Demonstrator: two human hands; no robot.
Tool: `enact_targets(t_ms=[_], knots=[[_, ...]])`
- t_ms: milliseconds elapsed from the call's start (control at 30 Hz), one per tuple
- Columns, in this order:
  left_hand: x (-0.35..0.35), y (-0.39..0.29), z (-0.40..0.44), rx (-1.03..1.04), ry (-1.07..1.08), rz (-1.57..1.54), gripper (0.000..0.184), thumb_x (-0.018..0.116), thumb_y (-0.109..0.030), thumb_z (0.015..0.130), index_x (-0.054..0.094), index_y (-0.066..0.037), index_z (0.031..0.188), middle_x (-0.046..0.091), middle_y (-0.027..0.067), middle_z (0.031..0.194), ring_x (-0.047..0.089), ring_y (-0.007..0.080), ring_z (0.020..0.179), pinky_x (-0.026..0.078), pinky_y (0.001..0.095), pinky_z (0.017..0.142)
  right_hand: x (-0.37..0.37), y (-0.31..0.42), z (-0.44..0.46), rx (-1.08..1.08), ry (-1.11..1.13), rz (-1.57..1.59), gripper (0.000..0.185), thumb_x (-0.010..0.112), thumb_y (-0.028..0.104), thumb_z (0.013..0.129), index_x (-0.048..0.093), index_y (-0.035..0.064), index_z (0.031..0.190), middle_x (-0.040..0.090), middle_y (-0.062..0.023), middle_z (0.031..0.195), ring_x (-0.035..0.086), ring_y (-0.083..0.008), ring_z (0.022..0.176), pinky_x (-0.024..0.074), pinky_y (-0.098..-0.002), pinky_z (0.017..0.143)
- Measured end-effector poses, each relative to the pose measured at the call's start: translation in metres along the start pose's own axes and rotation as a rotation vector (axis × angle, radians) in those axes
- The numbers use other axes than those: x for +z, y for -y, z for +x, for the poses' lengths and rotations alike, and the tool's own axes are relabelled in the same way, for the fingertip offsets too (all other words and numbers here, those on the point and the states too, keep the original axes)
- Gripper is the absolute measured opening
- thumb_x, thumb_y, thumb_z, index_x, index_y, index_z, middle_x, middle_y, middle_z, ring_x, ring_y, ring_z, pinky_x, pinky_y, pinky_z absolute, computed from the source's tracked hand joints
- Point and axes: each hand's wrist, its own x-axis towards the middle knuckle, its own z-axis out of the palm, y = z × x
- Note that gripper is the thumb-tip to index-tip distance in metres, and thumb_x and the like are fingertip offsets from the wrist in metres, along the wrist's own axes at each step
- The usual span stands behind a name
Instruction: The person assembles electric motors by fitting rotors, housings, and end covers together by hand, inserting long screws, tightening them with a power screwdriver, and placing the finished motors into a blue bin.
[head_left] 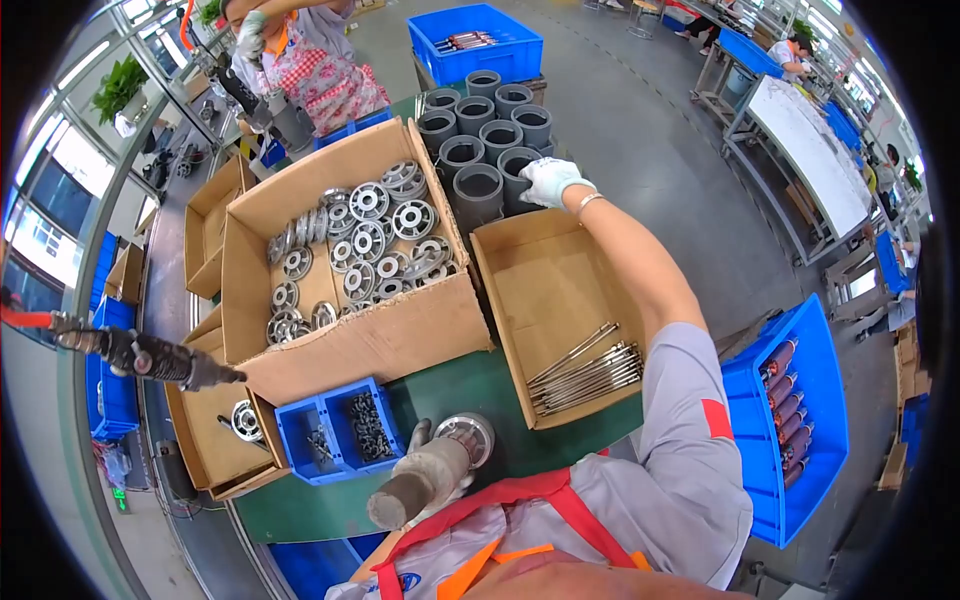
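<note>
At the bench's near edge, my left hand (pixel 420 437), in a soiled work glove, is closed around a grey stepped cylinder (pixel 425 478). A round metal flange (pixel 470 437) sits at the far end of that cylinder; most of the fingers are hidden behind it. My right hand (pixel 552 183), in a white glove, reaches out to the far side. Its fingers grip the rim of a dark grey hollow sleeve (pixel 517 190) at the near right of a group of several upright sleeves (pixel 478 118).
A tall carton (pixel 370 325) holds metal end covers (pixel 370 200). Beside it, a low carton (pixel 540 275) contains long rods (pixel 590 375). Blue bins (pixel 327 430) hold screws. A power screwdriver (pixel 150 355) hangs left. A blue crate (pixel 815 440) of rotors stands right; a co-worker (pixel 320 80) works opposite.
</note>
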Motion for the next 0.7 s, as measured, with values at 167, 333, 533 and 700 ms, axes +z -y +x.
enact_targets(t_ms=[167, 333, 533, 700], knots=[[0.002, 0.013, -0.046, 0.04, -0.304, -0.001, 0.063, 0.077, -0.019, 0.08, 0.047, -0.002, 0.134, 0.059, 0.0143, 0.122, 0.059, 0.0295, 0.108, 0.046, 0.0409, 0.097, -0.011, -0.008, -0.032, 0.025, -0.243, 0.045, 0.043, 0.069, 0.041, 0.084, 0.068, 0.0142, 0.117, 0.068, -0.0116, 0.118, 0.064, -0.0298, 0.11, 0.0518, -0.0422, 0.09], [-0.004, -0.018, -0.047, 0.232, -0.309, 0.199, 0.02, 0.072, -0.016, 0.083, 0.071, -0.003, 0.099, 0.071, 0.0132, 0.09, 0.068, 0.028, 0.086, 0.053, 0.0375, 0.08, -0.06, -0.009, -0.113, 0.057, -0.496, 0.071, 0.036, 0.064, 0.04, 0.087, 0.067, 0.0145, 0.112, 0.067, -0.007, 0.109, 0.065, -0.0281, 0.101, 0.0518, -0.043, 0.084], [0.013, -0.068, -0.033, 0.184, 0.188, 0.094, 0.023, 0.069, -0.01, 0.088, 0.07, 0.0, 0.109, 0.071, 0.0176, 0.105, 0.069, 0.0315, 0.095, 0.054, 0.0403, 0.086, -0.103, 0.028, -0.293, -0.27, -0.47, 0.048, 0.034, 0.075, 0.03, 0.076, 0.068, 0.0085, 0.102, 0.067, -0.0093, 0.101, 0.066, -0.0312, 0.091, 0.0536, -0.0406, 0.077], [0.035, -0.089, -0.007, 0.568, 0.291, -0.005, 0.058, 0.074, -0.019, 0.086, 0.051, 0.001, 0.135, 0.051, 0.0223, 0.14, 0.051, 0.0378, 0.13, 0.042, 0.0442, 0.107, -0.073, 0.073, -0.399, -0.543, -0.11, 0.351, 0.038, 0.079, 0.032, 0.072, 0.068, 0.0067, 0.098, 0.068, -0.0085, 0.095, 0.067, -0.0292, 0.087, 0.0543, -0.0384, 0.073]])
